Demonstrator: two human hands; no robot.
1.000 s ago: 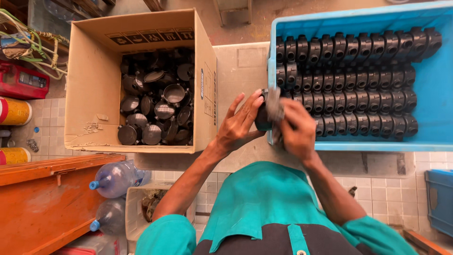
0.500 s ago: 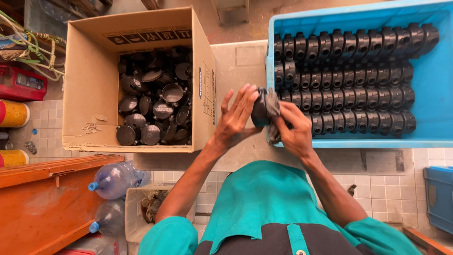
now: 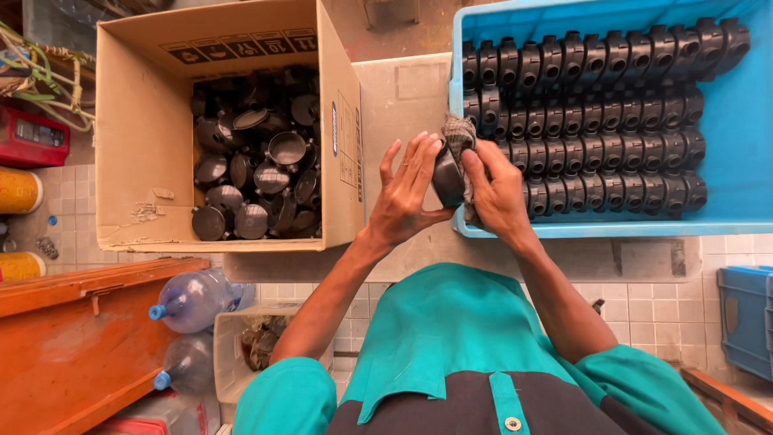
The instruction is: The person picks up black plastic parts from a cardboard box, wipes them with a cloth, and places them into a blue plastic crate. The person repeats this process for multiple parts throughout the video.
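Head view: green-sleeved chest fills the bottom edge, clear plastic water bottles [image 3: 193, 300] and orange wooden board [image 3: 72, 338] partly cut off at lower left. Left hand [image 3: 411, 197] grips the round black plastic cap [image 3: 448, 176], fingers spread behind it. Right hand [image 3: 499, 197] presses a grey-brown cloth rag [image 3: 459, 137] on it, hiding the cap's far side. Both sit over the grey bench [image 3: 403, 97]. Beyond: cardboard box [image 3: 137, 145] of loose black caps left, blue plastic crate [image 3: 749, 161] of rowed black fittings right, its corner cropped.
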